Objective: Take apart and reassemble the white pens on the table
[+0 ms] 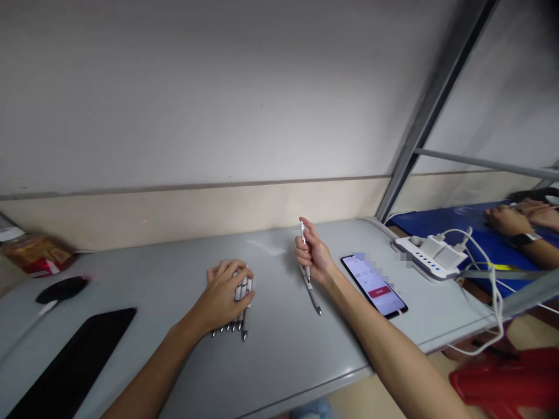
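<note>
My left hand (227, 291) lies curled over a row of several white pens (238, 317) on the grey table (279, 355), their silver tips sticking out toward me. My right hand (313, 255) is closed around a single white pen (304, 247), held upright above the table. Another pen (313, 298) lies on the table just below that hand, tip pointing toward me.
A lit phone (374, 285) lies right of my right hand. A white power strip (430, 259) with chargers and cables sits at the table's right end. A black slab (74, 361), a dark mouse (63, 288) and a red packet (37, 255) are at left. Another person's hands (519, 224) rest far right.
</note>
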{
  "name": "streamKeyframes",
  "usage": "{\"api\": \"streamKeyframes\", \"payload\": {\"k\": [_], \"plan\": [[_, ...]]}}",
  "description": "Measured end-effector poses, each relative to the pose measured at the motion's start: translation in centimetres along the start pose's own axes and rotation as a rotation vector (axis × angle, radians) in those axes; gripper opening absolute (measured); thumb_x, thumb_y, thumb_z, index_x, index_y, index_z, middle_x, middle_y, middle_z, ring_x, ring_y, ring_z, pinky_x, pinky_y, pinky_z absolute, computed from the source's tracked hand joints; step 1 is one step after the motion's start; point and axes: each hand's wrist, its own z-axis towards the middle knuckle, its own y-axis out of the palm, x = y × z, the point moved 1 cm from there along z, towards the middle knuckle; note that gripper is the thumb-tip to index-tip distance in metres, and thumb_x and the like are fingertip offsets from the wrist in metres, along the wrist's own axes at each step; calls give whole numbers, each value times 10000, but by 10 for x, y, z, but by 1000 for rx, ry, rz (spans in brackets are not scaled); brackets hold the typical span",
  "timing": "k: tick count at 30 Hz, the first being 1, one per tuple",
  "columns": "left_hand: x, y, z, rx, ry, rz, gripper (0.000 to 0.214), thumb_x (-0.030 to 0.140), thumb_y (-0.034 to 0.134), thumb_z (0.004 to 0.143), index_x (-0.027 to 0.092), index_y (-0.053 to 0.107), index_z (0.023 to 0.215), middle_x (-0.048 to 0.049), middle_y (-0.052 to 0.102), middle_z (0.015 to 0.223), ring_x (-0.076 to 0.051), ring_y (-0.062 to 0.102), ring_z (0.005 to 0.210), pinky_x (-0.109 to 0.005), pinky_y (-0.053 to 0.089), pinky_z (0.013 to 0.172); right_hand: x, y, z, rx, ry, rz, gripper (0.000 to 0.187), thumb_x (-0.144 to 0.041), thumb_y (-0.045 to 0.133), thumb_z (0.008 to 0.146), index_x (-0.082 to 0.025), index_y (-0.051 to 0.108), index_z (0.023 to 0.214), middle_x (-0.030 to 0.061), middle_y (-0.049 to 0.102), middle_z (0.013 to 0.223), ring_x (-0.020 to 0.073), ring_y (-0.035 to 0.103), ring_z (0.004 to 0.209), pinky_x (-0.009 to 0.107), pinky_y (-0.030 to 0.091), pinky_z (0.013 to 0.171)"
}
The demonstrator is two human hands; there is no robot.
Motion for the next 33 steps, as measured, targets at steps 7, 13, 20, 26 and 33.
{"api": "streamKeyframes", "payload": {"k": [7, 13, 20, 26, 33], "plan": [[-3, 2, -1, 4, -13, -9, 202, 316, 564, 796, 268, 587, 991, -40, 589, 1077, -261, 470, 1062, -425, 293, 894, 6, 9, -4, -8, 44, -12, 361, -384, 570, 867, -346, 424, 1195, -87, 263, 587, 56, 131, 420, 156, 80, 367], [-2, 3, -3, -12, -16, -11, 206, 321, 552, 804, 266, 580, 1000, -39, 598, 1052, -252, 477, 1033, -417, 290, 888, 12, 11, -4, -49, 78, 4, 382, -398, 559, 875, -352, 409, 1223, -87, 273, 592, 55, 120, 424, 154, 70, 366], [0, -2, -1, -18, 12, 9, 165, 307, 568, 793, 259, 580, 951, -26, 617, 998, -252, 481, 997, -409, 277, 857, 9, 8, -3, -9, 44, -45, 326, -394, 569, 865, -331, 434, 1156, -89, 256, 588, 55, 110, 424, 156, 68, 368], [4, -6, 4, -3, 36, 36, 154, 308, 554, 811, 238, 579, 946, -25, 622, 952, -237, 471, 948, -399, 268, 831, 6, 9, -3, -14, 9, -102, 343, -390, 554, 876, -345, 425, 1191, -87, 262, 582, 62, 121, 432, 163, 80, 375], [8, -5, 10, -33, 60, 45, 90, 278, 527, 813, 215, 552, 873, -18, 610, 851, -221, 461, 881, -377, 263, 784, 8, 7, 0, -26, 7, -106, 317, -410, 534, 889, -351, 436, 1185, -81, 257, 598, 61, 116, 440, 171, 73, 381]]}}
